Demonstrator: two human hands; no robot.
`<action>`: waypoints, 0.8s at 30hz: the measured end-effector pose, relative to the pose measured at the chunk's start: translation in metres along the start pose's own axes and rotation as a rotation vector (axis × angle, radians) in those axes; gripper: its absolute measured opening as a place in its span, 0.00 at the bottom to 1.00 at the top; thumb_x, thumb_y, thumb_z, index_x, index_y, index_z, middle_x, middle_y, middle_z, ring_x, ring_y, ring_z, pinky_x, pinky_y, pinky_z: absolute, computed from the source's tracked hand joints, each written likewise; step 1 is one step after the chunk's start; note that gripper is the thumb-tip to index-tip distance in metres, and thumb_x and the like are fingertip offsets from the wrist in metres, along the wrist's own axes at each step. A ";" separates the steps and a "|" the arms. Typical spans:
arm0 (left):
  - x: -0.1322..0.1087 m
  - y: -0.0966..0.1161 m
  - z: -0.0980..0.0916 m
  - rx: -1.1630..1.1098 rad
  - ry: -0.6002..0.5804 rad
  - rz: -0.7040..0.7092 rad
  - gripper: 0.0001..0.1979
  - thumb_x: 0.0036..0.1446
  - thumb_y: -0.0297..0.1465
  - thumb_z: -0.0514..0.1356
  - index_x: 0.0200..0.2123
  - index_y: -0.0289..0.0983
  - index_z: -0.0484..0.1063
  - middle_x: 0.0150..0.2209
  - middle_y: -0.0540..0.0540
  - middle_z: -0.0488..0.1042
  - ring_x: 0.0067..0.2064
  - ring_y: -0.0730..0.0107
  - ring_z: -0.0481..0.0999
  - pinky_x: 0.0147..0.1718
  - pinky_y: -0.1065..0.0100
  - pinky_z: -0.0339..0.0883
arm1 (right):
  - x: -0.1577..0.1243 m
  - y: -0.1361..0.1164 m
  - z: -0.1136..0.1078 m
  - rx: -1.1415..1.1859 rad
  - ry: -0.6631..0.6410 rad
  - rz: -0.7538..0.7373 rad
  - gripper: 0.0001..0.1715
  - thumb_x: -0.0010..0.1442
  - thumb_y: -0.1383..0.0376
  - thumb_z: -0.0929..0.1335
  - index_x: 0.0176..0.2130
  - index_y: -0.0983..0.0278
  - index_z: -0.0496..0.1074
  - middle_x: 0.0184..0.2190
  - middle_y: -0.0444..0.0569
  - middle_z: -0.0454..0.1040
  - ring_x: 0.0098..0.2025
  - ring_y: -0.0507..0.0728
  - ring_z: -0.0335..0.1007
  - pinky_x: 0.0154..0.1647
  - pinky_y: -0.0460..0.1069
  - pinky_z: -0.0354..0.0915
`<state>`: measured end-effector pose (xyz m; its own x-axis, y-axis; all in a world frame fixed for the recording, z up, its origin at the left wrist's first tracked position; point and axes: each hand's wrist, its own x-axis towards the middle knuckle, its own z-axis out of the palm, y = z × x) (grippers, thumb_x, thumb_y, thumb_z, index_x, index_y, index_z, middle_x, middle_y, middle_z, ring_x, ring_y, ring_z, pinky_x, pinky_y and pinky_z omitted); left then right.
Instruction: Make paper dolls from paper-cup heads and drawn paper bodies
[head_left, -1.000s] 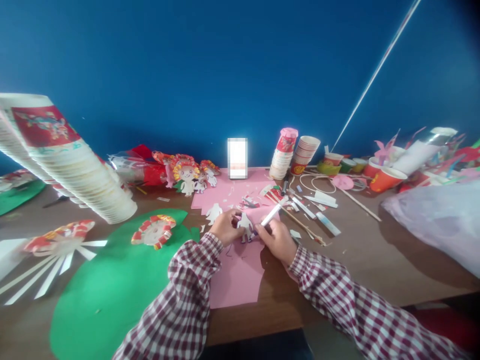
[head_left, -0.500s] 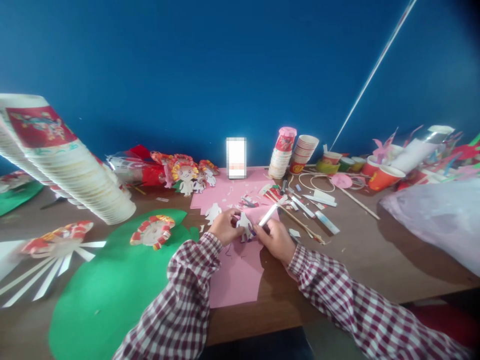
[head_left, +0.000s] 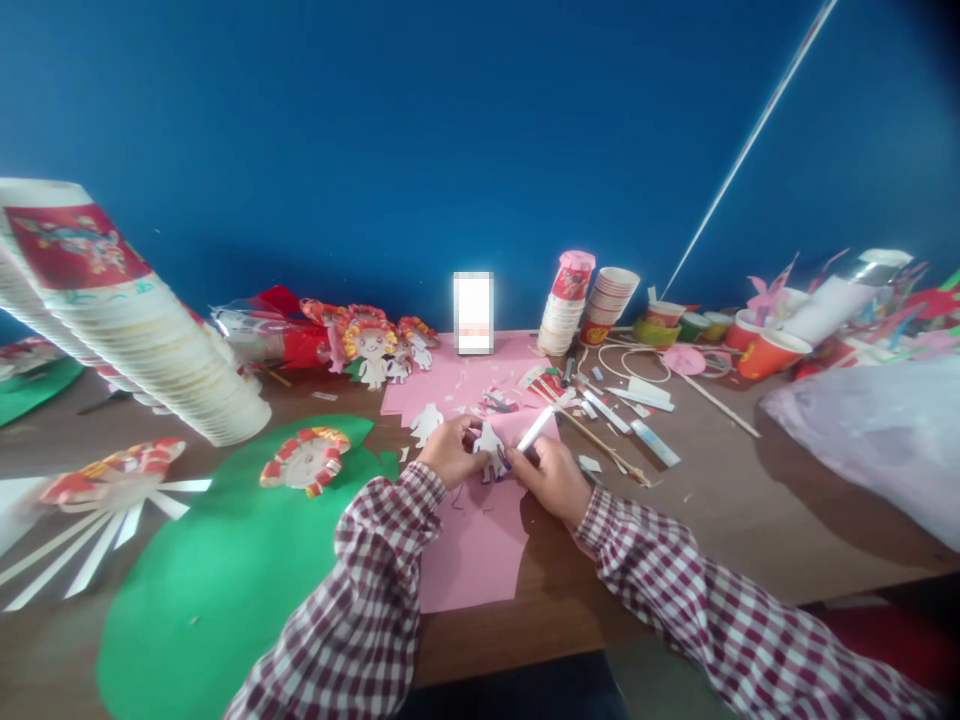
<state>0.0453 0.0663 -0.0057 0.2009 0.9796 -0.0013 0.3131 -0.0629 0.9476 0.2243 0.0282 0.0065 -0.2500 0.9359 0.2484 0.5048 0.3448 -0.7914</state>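
Observation:
Between my two hands is a small white paper cutout figure (head_left: pixel 491 448) with dark purple marks along its edge. My left hand (head_left: pixel 452 453) pinches the figure at its left side. In my right hand (head_left: pixel 556 475) is a white marker (head_left: pixel 535 428), its lower end close to the figure's right edge. Pink paper (head_left: pixel 476 560) lies beneath, with a few thin dark lines drawn on it. Another white cutout (head_left: pixel 427 425) rests just beyond my left hand.
Green paper (head_left: pixel 225 590) with a red-and-yellow ring (head_left: pixel 306 462) lies left. A tall leaning cup stack (head_left: pixel 165 350) stands far left. Smaller cup stacks (head_left: pixel 561 325) stand at the back. Sticks (head_left: pixel 600 445), scraps and a plastic bag (head_left: pixel 870 430) are on the right.

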 end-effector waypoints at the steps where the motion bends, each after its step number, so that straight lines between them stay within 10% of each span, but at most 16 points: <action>1: 0.000 0.000 0.000 0.001 -0.006 0.002 0.19 0.36 0.25 0.64 0.37 0.33 0.71 0.21 0.54 0.68 0.22 0.74 0.68 0.23 0.73 0.61 | 0.000 0.000 0.000 0.000 0.001 -0.002 0.14 0.61 0.58 0.62 0.30 0.64 0.67 0.19 0.43 0.68 0.22 0.52 0.63 0.24 0.45 0.59; 24: 0.003 -0.009 0.000 0.072 -0.046 0.031 0.20 0.39 0.28 0.62 0.40 0.32 0.68 0.22 0.54 0.66 0.23 0.75 0.67 0.23 0.72 0.62 | 0.000 0.004 0.000 -0.057 0.024 -0.019 0.13 0.60 0.59 0.63 0.31 0.65 0.67 0.20 0.43 0.66 0.22 0.51 0.63 0.24 0.45 0.58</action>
<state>0.0431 0.0700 -0.0140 0.2529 0.9674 0.0113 0.3716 -0.1079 0.9221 0.2260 0.0300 0.0032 -0.2408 0.9303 0.2766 0.5462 0.3655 -0.7537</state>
